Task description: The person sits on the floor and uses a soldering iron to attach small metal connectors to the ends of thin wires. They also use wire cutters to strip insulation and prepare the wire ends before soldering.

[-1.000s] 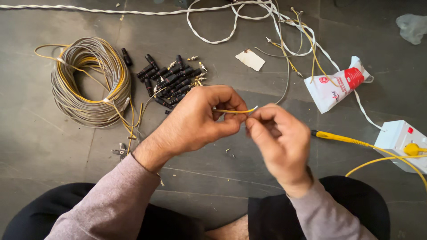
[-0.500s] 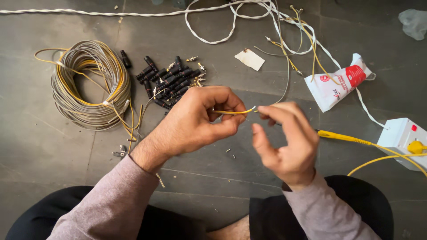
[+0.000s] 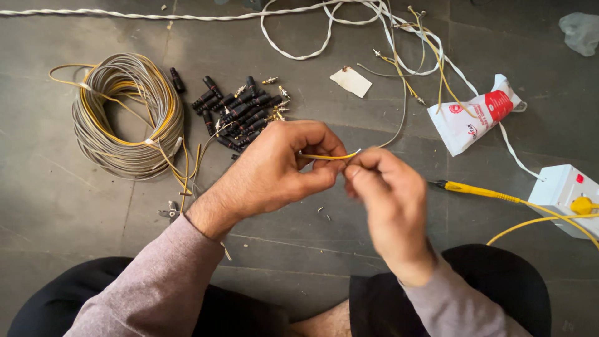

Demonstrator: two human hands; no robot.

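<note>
Head view
Left hand (image 3: pixel 274 171): you are pinching a thin yellow wire (image 3: pixel 324 156) between thumb and fingers, grip pressed together, steadying it above the floor.
Right hand (image 3: pixel 390 200): you are pinching the wire's pale stripped tip, fingertips closed on it, seemingly to work the strands.
Wire position: it is spanning the gap between both hands, over your lap.
Cable coil (image 3: pixel 125 115): it is lying on the floor to your left.
Black connectors (image 3: pixel 240 112): they are lying heaped beside the coil, within reach.
Yellow-handled tool (image 3: pixel 477 190): it is resting on the floor to your right, near a white socket box (image 3: pixel 564 196).
</note>
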